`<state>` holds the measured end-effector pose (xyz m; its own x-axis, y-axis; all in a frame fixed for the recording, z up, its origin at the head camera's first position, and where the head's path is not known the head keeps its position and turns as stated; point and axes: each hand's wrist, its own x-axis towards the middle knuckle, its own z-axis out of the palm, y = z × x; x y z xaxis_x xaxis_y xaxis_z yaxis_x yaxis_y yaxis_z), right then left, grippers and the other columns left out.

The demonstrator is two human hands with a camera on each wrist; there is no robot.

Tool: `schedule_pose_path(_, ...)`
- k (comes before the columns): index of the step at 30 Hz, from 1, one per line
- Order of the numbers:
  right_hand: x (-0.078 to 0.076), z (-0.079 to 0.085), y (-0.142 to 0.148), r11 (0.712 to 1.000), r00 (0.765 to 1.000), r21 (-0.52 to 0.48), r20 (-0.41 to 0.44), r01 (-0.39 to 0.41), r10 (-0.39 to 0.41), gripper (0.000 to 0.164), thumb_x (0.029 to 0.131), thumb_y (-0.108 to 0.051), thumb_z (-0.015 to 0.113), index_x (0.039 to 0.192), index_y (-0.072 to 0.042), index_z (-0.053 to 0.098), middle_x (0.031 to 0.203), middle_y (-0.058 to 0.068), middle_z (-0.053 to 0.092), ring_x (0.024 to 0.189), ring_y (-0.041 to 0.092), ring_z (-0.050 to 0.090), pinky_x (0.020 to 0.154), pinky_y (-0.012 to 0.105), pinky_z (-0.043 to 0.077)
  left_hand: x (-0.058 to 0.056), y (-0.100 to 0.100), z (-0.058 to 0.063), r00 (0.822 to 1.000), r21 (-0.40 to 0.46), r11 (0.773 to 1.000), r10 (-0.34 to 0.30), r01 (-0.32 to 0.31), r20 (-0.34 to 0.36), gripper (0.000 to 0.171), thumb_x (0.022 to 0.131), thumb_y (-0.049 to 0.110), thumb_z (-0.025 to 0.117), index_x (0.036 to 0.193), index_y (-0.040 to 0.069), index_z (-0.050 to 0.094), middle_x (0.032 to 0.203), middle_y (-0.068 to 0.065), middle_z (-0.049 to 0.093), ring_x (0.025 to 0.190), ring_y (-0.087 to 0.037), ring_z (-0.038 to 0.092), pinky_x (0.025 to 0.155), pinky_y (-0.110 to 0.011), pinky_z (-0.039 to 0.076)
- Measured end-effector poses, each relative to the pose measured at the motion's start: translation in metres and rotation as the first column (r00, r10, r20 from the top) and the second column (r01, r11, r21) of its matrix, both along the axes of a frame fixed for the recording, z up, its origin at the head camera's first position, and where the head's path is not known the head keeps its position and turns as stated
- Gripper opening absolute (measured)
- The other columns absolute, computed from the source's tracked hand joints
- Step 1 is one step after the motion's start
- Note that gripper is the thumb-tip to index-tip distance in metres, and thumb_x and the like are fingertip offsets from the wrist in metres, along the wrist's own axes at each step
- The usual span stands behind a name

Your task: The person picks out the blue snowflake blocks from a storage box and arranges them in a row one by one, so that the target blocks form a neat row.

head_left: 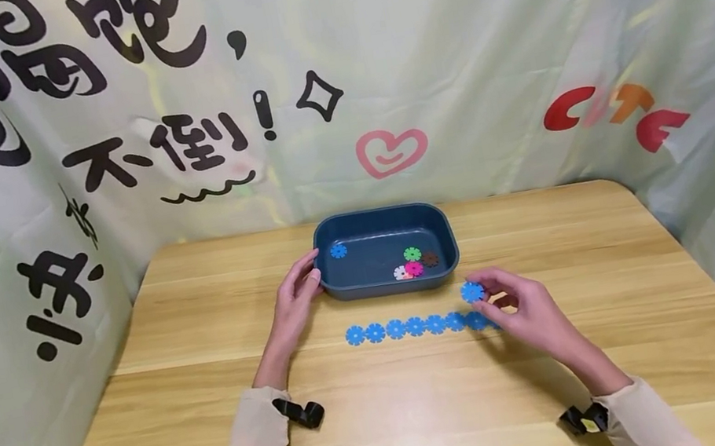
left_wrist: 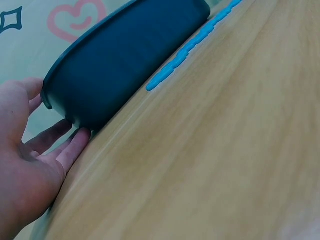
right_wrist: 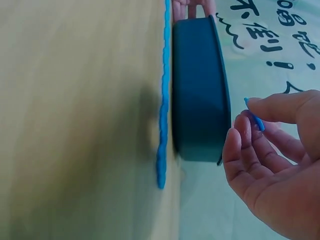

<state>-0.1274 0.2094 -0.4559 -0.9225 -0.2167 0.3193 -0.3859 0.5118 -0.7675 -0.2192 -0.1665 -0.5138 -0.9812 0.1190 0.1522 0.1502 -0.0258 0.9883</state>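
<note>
A dark blue plastic tub [head_left: 384, 289] stands toward the back of the table. My left hand [head_left: 293, 304] rests against its left end, fingers fairly straight; in the left wrist view the thumb is at the rim and fingertips touch the lower side. My right hand [head_left: 529, 310] pinches a blue notched plastic disc [head_left: 473, 292] between thumb and fingers, above the tabletop. That held disc [right_wrist: 256, 121] is seen edge-on in the right wrist view. Beneath it runs a row of linked blue discs [head_left: 415, 326] in front of the tub, its right end partly hidden by the right hand.
Inside the tub lie one blue disc [head_left: 338, 250] at left and, at right, a green disc [head_left: 412, 254], a brown disc [head_left: 430, 259], a pink disc [head_left: 413, 268] and a white disc [head_left: 400, 273]. A printed curtain [head_left: 465, 60] hangs behind the wooden table [head_left: 393, 424].
</note>
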Motion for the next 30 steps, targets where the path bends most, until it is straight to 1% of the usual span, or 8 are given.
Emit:
schedule_pose_path(5, -0.002, 0.000, 0.012, 0.999, 1.000, 0.039, -0.007, -0.015, 0.016, 0.034, 0.089, -0.001, 0.080, 0.121, -0.004, 0.070, 0.097, 0.004, 0.073, 0.084, 0.015, 0.066, 0.071, 0.027, 0.061, -0.001, 0.000, -0.004, 1.000, -0.009, 1.000, 0.012, -0.012, 0.001, 0.046, 0.108, 0.031, 0.056, 0.150, 0.015, 0.053, 0.154, -0.012, 0.047, 0.134, -0.030, 0.053, 0.101, -0.031, 0.054)
schedule_pose_path(8, -0.003, 0.001, 0.021, 0.998, 1.000, 0.067, 0.005, -0.009, 0.009, 0.034, 0.088, 0.000, 0.079, 0.120, -0.004, 0.070, 0.094, 0.003, 0.072, 0.083, 0.013, 0.065, 0.071, 0.027, 0.061, -0.002, 0.000, -0.004, 1.000, -0.014, 1.000, 0.009, -0.009, 0.002, 0.045, 0.108, 0.029, 0.055, 0.151, 0.015, 0.052, 0.155, -0.013, 0.046, 0.135, -0.031, 0.052, 0.103, -0.033, 0.053)
schedule_pose_path(12, -0.001, -0.003, 0.031, 0.997, 0.999, 0.080, 0.050, -0.001, -0.003, 0.032, 0.089, 0.001, 0.078, 0.119, -0.003, 0.069, 0.093, 0.003, 0.071, 0.082, 0.012, 0.063, 0.071, 0.027, 0.061, -0.002, 0.000, -0.003, 1.000, -0.010, 1.000, -0.002, 0.002, 0.014, 0.045, 0.109, 0.024, 0.052, 0.153, 0.014, 0.050, 0.157, -0.016, 0.043, 0.138, -0.036, 0.049, 0.106, -0.040, 0.051)
schedule_pose_path(13, -0.001, -0.004, 0.033, 0.996, 0.998, 0.086, 0.057, -0.005, 0.000, 0.032, 0.089, 0.002, 0.078, 0.119, -0.003, 0.068, 0.093, 0.003, 0.070, 0.082, 0.012, 0.062, 0.070, 0.027, 0.061, -0.002, 0.000, -0.001, 1.000, -0.007, 1.000, -0.002, 0.002, 0.019, 0.044, 0.109, 0.022, 0.052, 0.153, 0.013, 0.050, 0.157, -0.017, 0.042, 0.138, -0.037, 0.049, 0.107, -0.041, 0.050)
schedule_pose_path(15, 0.000, -0.008, 0.037, 0.995, 0.998, 0.099, 0.068, -0.010, 0.003, 0.032, 0.088, 0.004, 0.078, 0.117, -0.002, 0.068, 0.092, 0.003, 0.070, 0.081, 0.011, 0.062, 0.069, 0.027, 0.061, 0.002, 0.001, 0.006, 1.000, -0.003, 1.000, -0.009, 0.009, 0.018, 0.045, 0.110, 0.019, 0.051, 0.153, 0.008, 0.048, 0.157, -0.020, 0.041, 0.138, -0.040, 0.048, 0.107, -0.043, 0.050)
schedule_pose_path(20, 0.004, -0.014, 0.045, 0.992, 0.997, 0.124, 0.071, -0.005, -0.003, 0.033, 0.086, 0.006, 0.079, 0.116, -0.003, 0.069, 0.092, 0.003, 0.070, 0.079, 0.010, 0.062, 0.068, 0.025, 0.060, 0.012, 0.002, 0.024, 1.000, -0.001, 1.000, -0.011, 0.011, 0.012, 0.046, 0.109, 0.017, 0.052, 0.152, 0.003, 0.047, 0.156, -0.024, 0.042, 0.137, -0.043, 0.048, 0.106, -0.043, 0.051)
schedule_pose_path(26, 0.009, -0.016, 0.057, 0.990, 0.996, 0.143, 0.084, 0.008, -0.021, 0.033, 0.085, 0.006, 0.080, 0.115, -0.002, 0.068, 0.090, 0.002, 0.069, 0.078, 0.009, 0.062, 0.066, 0.024, 0.059, 0.013, 0.003, 0.024, 1.000, 0.002, 1.000, -0.016, 0.016, 0.013, 0.047, 0.109, 0.016, 0.051, 0.153, 0.001, 0.045, 0.156, -0.025, 0.041, 0.138, -0.044, 0.046, 0.105, -0.040, 0.052)
schedule_pose_path(30, 0.011, -0.017, 0.063, 0.985, 0.995, 0.174, 0.098, 0.003, -0.020, 0.033, 0.085, 0.006, 0.080, 0.114, -0.002, 0.068, 0.090, 0.002, 0.069, 0.077, 0.008, 0.062, 0.067, 0.024, 0.059, 0.013, 0.004, 0.024, 1.000, 0.004, 1.000, -0.013, 0.013, 0.016, 0.046, 0.109, 0.016, 0.052, 0.152, 0.002, 0.047, 0.156, -0.025, 0.041, 0.138, -0.044, 0.047, 0.107, -0.042, 0.050)
